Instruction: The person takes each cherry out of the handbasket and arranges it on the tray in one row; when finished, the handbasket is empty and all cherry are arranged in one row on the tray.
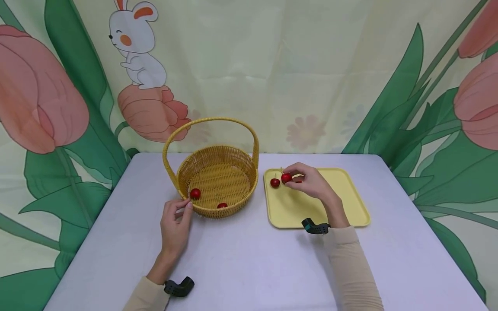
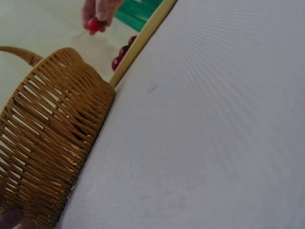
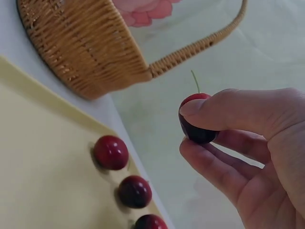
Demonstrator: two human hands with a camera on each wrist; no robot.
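Observation:
My right hand (image 1: 311, 183) pinches a dark red cherry (image 3: 198, 121) between thumb and fingers, above the pale yellow tray (image 1: 323, 207); its thin green stem points up in the right wrist view. Beside it on the tray lies another cherry (image 1: 275, 182), and the right wrist view has three in a row along the edge, including a middle cherry (image 3: 135, 192). With thumb and fingertips, my left hand (image 1: 176, 224) grips the near-left rim of the wicker basket (image 1: 218, 151). Inside the basket sit a cherry (image 1: 195, 193) at the left and another cherry (image 1: 222, 205) at the front.
The basket's tall arched handle (image 1: 212, 119) rises over its opening. Basket and tray stand side by side on a white-covered table (image 1: 241, 263). Behind the table hangs a curtain (image 1: 311, 65) printed with tulips and a rabbit.

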